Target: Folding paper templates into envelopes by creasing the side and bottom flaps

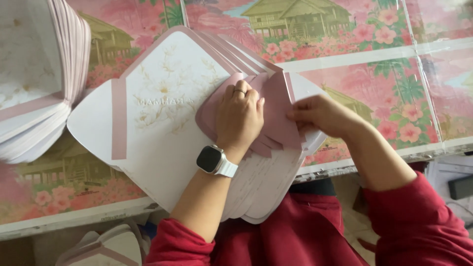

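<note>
A fanned stack of unfolded envelopes [162, 128], white with a pale flower print and dusty-pink bands, lies across the near edge of the bench [345, 54], its near end hanging over the person's red-clad lap. The bench top is covered with a pink pictorial sheet of houses and blossoms under clear film.

The left hand [240, 116], with a ring and a white-strapped watch [215, 160] at the wrist, lies palm down on the folded pink side flaps [276, 116], its fingers together and pressing them flat. The right hand [320, 116] sits just right of it, fingers bunched in a pinch on the edge of a flap near the stack's right side; whether it grips one sheet or several cannot be told.

As a judgement, the work is part way: several pink flaps on the right are already turned in, while the left band of the top sheet lies flat and unfolded. A tall pile of similar sheets [34, 79] stands at the far left, and more pieces [106, 249] show below the bench edge at near left.
</note>
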